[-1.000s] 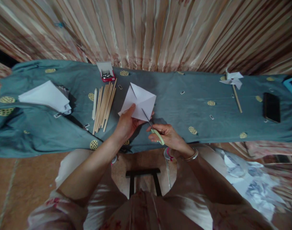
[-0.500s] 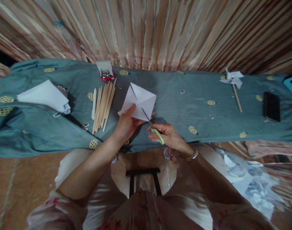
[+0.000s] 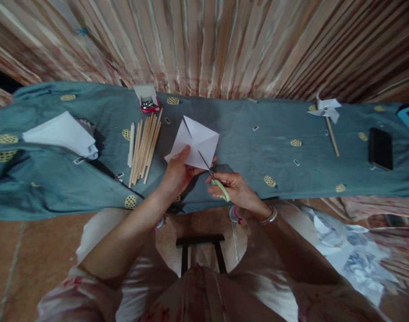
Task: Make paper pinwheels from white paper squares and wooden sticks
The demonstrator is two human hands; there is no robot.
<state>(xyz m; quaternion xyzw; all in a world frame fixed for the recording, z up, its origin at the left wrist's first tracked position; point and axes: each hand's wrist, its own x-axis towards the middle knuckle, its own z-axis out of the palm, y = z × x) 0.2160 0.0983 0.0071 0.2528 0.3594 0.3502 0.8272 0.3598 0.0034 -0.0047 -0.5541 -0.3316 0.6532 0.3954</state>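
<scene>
A square sheet of white paper (image 3: 204, 141) is held over the cloth by my left hand (image 3: 178, 172), thumb on top and fingers beneath. A slit runs inward from its top corner, and another cut shows at the left. My right hand (image 3: 236, 190) grips a pair of scissors (image 3: 221, 188) with pale green handles. Their blades lie at the paper's lower right corner, one blade over the sheet, pointing toward its middle. Left of my left hand lie several wooden sticks (image 3: 146, 147) and a white candle-like stick (image 3: 131, 145).
A blue-green cloth (image 3: 238, 120) covers the long table. On it are a stack of white paper (image 3: 61, 132), an open red box (image 3: 149, 105) of small metal pieces, a paper pinwheel (image 3: 328, 109) on a stick, and a black phone (image 3: 381, 149). Paper scraps (image 3: 355, 257) lie at lower right.
</scene>
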